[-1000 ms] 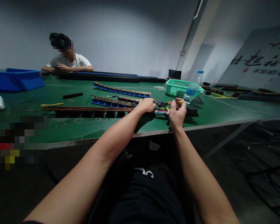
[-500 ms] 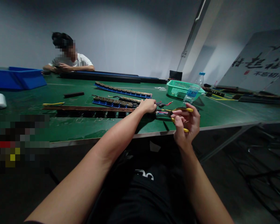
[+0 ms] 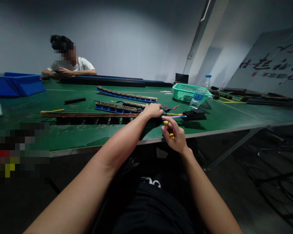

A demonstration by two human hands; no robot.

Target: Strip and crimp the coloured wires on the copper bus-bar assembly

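Note:
My left hand (image 3: 153, 110) is closed over the right end of a long black strip with copper-coloured rods (image 3: 95, 115); the part under its fingers is hidden. My right hand (image 3: 177, 135) is wrapped round a yellow-handled pair of pliers (image 3: 171, 135), just right of my left hand and near the table edge. The pliers' jaws are hidden behind the fingers. Coloured wires (image 3: 177, 115) run right from the strip to a black connector block (image 3: 193, 114). Beyond my left hand lie blue-based strips with brass-coloured parts (image 3: 127, 94).
A green basket (image 3: 183, 93) and a water bottle (image 3: 198, 97) stand at the back right of the green table (image 3: 231, 115). A blue bin (image 3: 17, 86) sits at far left. Across the table, a person (image 3: 72, 66) sits behind long dark bars (image 3: 107, 80).
My right hand has moved left with the pliers, from over the wires to beside my left hand. The black connector block now shows. My left hand stays on the strip.

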